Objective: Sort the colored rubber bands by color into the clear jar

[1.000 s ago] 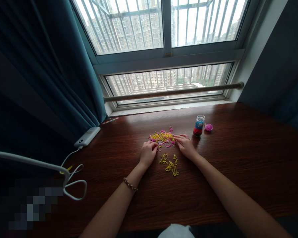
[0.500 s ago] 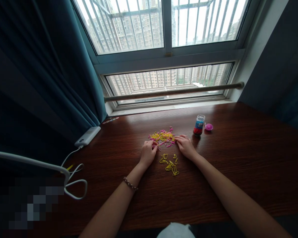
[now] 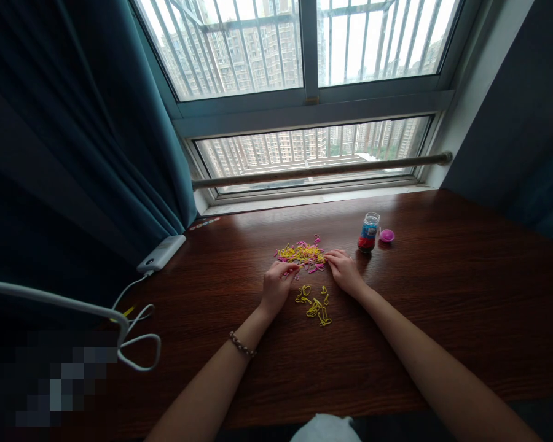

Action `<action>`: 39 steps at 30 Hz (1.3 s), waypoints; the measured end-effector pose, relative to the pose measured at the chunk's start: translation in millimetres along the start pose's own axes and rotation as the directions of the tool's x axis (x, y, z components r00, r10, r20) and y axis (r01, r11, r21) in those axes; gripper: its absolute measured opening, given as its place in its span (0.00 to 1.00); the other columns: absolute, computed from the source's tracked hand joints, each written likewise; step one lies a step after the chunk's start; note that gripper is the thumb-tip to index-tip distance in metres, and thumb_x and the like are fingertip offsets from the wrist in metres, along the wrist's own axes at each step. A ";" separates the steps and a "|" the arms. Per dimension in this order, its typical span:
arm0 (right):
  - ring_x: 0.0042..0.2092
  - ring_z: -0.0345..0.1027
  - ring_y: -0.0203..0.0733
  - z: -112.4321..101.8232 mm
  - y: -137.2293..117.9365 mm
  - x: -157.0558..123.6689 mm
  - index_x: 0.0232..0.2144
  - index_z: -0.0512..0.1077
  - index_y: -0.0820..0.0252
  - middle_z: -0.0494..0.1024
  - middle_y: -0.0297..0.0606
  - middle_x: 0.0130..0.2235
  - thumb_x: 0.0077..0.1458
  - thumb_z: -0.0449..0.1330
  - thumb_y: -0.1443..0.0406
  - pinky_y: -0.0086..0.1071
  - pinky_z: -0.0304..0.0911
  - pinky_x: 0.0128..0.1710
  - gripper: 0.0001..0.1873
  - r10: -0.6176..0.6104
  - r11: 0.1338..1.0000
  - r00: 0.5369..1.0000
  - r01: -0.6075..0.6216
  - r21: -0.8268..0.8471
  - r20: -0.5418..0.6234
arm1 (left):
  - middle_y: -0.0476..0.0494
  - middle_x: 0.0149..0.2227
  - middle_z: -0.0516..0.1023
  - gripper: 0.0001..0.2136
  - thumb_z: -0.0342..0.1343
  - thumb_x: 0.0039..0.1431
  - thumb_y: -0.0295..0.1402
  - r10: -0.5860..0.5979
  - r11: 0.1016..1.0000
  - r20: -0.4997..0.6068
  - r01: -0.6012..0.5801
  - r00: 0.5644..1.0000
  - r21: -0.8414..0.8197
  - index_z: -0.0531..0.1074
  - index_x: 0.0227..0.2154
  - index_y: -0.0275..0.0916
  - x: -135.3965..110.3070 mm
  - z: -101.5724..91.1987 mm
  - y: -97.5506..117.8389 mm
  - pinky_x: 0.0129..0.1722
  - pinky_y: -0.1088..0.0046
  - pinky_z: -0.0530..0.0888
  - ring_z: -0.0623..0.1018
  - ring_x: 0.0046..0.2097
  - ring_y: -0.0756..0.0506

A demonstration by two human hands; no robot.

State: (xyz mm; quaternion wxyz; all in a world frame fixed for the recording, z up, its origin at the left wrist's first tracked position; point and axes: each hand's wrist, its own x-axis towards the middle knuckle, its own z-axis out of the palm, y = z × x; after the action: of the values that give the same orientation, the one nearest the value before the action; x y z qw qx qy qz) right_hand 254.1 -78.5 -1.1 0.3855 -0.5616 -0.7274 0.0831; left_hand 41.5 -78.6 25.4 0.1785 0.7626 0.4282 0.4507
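Observation:
A pile of small pink and yellow loops [image 3: 300, 252], perhaps rubber bands or plastic clips, lies on the dark wooden table. Several yellow loops [image 3: 315, 309] form a separate group nearer to me. My left hand [image 3: 276, 285] is at the pile's near left side, thumb and fingertips pinched together over its front edge; whatever is between them is too small to make out. At the pile's right edge, my right hand [image 3: 345, 271] rests with its fingertips together against a yellow loop. I cannot tell whether that loop is held.
Behind my right hand stands an open glass jar [image 3: 368, 233] with a blue and red label. Beside it is a pink lid [image 3: 387, 236]. A white power adapter [image 3: 161, 253] and a looped white cable [image 3: 141, 337] lie at the left, near the blue curtain [image 3: 166, 178].
My left hand has shifted slightly right, and its fingers now stretch farther over the pile's front edge. My right hand stays nearly still at the right edge.

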 end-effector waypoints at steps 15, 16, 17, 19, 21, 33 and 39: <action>0.46 0.63 0.45 -2.5 -3.0 1.5 0.39 0.73 0.62 0.74 0.44 0.42 0.53 0.47 0.69 0.39 0.58 0.49 0.17 0.068 0.991 0.984 -0.047 0.127 -0.167 | 0.56 0.14 0.60 0.13 0.43 0.59 0.39 0.018 0.971 0.345 0.065 0.938 -0.229 0.68 0.37 0.35 -11.1 4.0 19.3 0.19 0.81 0.60 0.61 0.17 0.55; 0.46 0.64 0.45 -4.0 -5.4 1.6 0.39 0.73 0.61 0.74 0.43 0.42 0.52 0.49 0.68 0.40 0.58 0.49 0.16 0.083 0.985 0.981 -0.053 0.167 -0.176 | 0.56 0.14 0.60 0.14 0.43 0.59 0.39 -0.007 0.975 0.304 0.074 0.953 -0.210 0.68 0.37 0.35 -10.5 3.6 18.0 0.19 0.81 0.60 0.61 0.17 0.55; 0.46 0.64 0.45 -5.9 -8.5 1.6 0.38 0.74 0.60 0.74 0.42 0.42 0.52 0.50 0.67 0.40 0.58 0.49 0.15 0.103 0.973 0.979 -0.063 0.223 -0.176 | 0.55 0.14 0.59 0.14 0.42 0.59 0.39 -0.038 0.978 0.249 0.087 0.968 -0.189 0.69 0.35 0.36 -9.4 2.8 16.3 0.19 0.81 0.60 0.62 0.17 0.55; 0.45 0.66 0.44 -11.5 -16.5 1.1 0.36 0.75 0.59 0.75 0.41 0.40 0.51 0.52 0.64 0.39 0.58 0.48 0.13 0.154 0.918 0.980 -0.095 0.384 -0.126 | 0.55 0.15 0.60 0.15 0.42 0.59 0.40 -0.110 0.981 0.115 0.126 0.987 -0.146 0.69 0.33 0.36 -6.1 0.6 10.9 0.20 0.80 0.61 0.63 0.18 0.54; 0.42 0.68 0.44 -18.5 -26.0 -0.3 0.33 0.75 0.60 0.77 0.40 0.37 0.52 0.53 0.60 0.37 0.60 0.46 0.14 0.170 0.816 0.985 -0.146 0.559 0.009 | 0.53 0.17 0.63 0.15 0.42 0.58 0.41 -0.178 0.979 -0.024 0.175 0.984 -0.100 0.69 0.32 0.37 -2.0 -1.6 3.1 0.22 0.80 0.62 0.65 0.20 0.53; 0.36 0.68 0.43 -9.3 -18.8 0.3 0.27 0.76 0.61 0.78 0.40 0.32 0.54 0.50 0.57 0.34 0.59 0.39 0.18 0.164 0.949 0.985 -0.141 0.282 -0.060 | 0.45 0.36 0.74 0.06 0.50 0.52 0.31 -0.157 0.923 -0.199 0.215 0.967 0.320 0.71 0.29 0.40 7.7 -5.8 -28.4 0.45 0.65 0.64 0.68 0.44 0.43; 0.44 0.63 0.44 -0.5 -10.2 -1.4 0.34 0.75 0.57 0.77 0.39 0.39 0.56 0.49 0.62 0.37 0.53 0.47 0.15 0.060 0.998 0.997 -0.059 0.032 -0.041 | 0.49 0.43 0.74 0.09 0.47 0.55 0.28 -0.151 0.919 -0.015 0.146 0.988 0.366 0.72 0.34 0.44 7.9 -3.4 -23.7 0.48 0.62 0.60 0.64 0.50 0.43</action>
State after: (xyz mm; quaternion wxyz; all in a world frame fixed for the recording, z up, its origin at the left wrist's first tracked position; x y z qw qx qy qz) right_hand 246.9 -83.5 4.2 0.4068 -0.5786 -0.7006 0.0939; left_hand 28.7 -59.1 15.9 0.0697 0.7509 0.5601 0.3429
